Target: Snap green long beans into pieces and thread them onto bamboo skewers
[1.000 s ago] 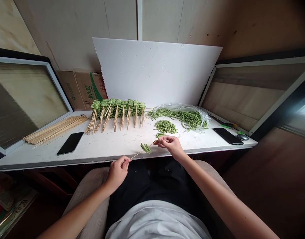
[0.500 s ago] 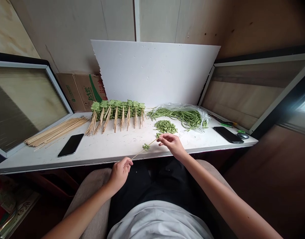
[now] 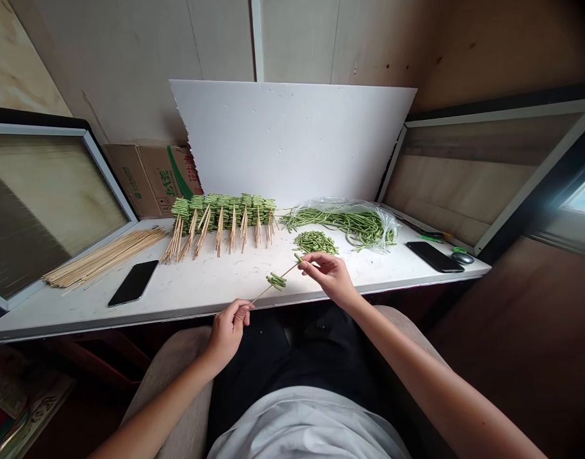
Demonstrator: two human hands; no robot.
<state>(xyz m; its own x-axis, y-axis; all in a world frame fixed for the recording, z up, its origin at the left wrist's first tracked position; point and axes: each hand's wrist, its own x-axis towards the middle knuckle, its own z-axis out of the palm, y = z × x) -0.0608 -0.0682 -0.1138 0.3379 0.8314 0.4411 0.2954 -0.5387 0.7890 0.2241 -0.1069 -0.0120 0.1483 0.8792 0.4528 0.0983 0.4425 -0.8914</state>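
My left hand [image 3: 231,328] is closed around the lower end of a thin wooden skewer [image 3: 260,296] at the table's front edge. Several short green bean pieces [image 3: 276,281] are threaded crosswise along its middle. At the skewer's upper tip, my right hand [image 3: 328,275] pinches one green bean piece [image 3: 299,258]. Just behind that hand lies a small pile of cut green beans [image 3: 316,242]. Farther back, long whole beans [image 3: 357,224] spill from a clear plastic bag [image 3: 390,223]. Stacked bean skewers [image 3: 225,213] stand in a row at the back left, sticks pointing towards me.
Bare skewers [image 3: 106,255] lie bundled at the left beside a black phone [image 3: 133,282]. Another phone [image 3: 434,256] and a computer mouse [image 3: 462,256] lie on the white table [image 3: 197,293] at the right. A white foam board [image 3: 297,140] and a cardboard box [image 3: 149,178] stand behind.
The view has shifted slightly. Both hands keep their grips, and the bean piece in my right hand is now at the skewer's tip, showing more clearly.
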